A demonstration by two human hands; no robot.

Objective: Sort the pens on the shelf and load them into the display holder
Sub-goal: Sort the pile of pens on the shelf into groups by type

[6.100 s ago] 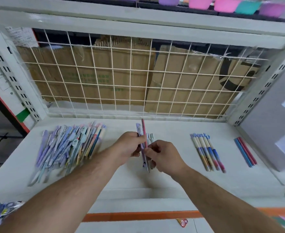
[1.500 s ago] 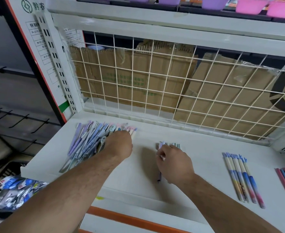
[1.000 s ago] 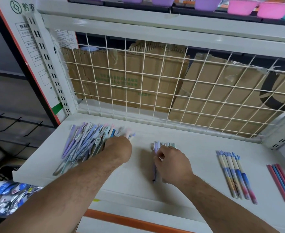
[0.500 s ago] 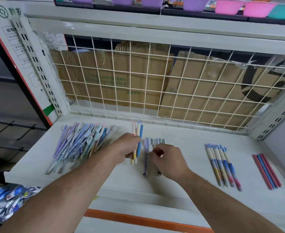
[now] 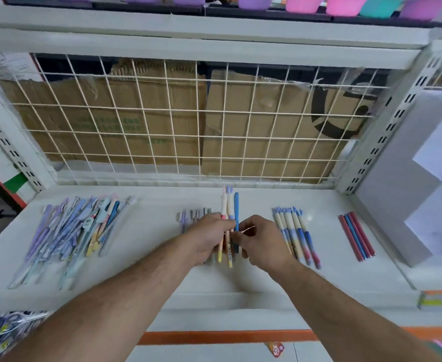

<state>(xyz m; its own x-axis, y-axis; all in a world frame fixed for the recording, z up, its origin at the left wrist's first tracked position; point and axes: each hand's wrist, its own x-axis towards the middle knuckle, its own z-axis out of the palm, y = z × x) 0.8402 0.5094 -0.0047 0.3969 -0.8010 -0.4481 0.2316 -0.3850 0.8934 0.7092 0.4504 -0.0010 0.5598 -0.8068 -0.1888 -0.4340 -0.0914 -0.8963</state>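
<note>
Pens (image 5: 227, 205), three in number (pink, pale lilac and a blue pen (image 5: 236, 205)), now stand fanned in your left hand (image 5: 209, 239), which grasps them at mid-length above the middle of the shelf (image 5: 149, 246). A second and a half ago that hand was reaching into the unsorted heap (image 5: 76, 231) at the left, and your right hand (image 5: 259, 239) rested on the grey-lilac row (image 5: 191, 215). Since then the left hand has carried its pick to the centre and the right hand has lifted off to meet it. Your right hand pinches the blue pen between thumb and forefinger, evidently to draw it from the fan. Judge this as a sorting step: each of the three still needs assigning to a row. The gradient row (image 5: 295, 233) and the red-and-blue row (image 5: 355, 236) lie unchanged to the right. The heap remains large and no display holder is in view, so loading has not begun.
</note>
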